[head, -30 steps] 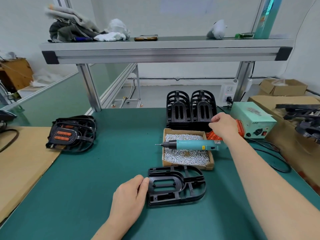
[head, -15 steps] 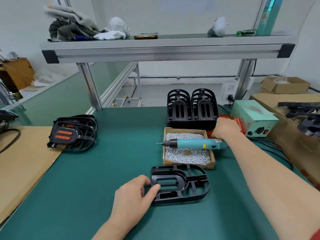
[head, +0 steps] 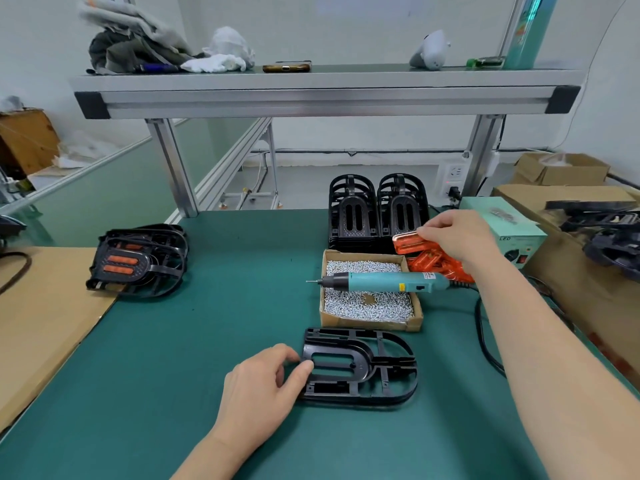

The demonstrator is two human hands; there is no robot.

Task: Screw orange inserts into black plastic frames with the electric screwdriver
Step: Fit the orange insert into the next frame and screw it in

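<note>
**Insert lifted, frame waiting**

The right hand pinches one orange insert by its right end, just above the pile behind the screw box. The insert looks thin, light and stiff, so an edge pinch should do. It lies roughly left to right.

The left hand grips the left end of the frame on the mat. The frame is probably a light, rigid lattice and could slide unless it is held. Its long axis runs left to right — rounded end to the right. The screwdriver rests across the box, tip pointing left.
</note>
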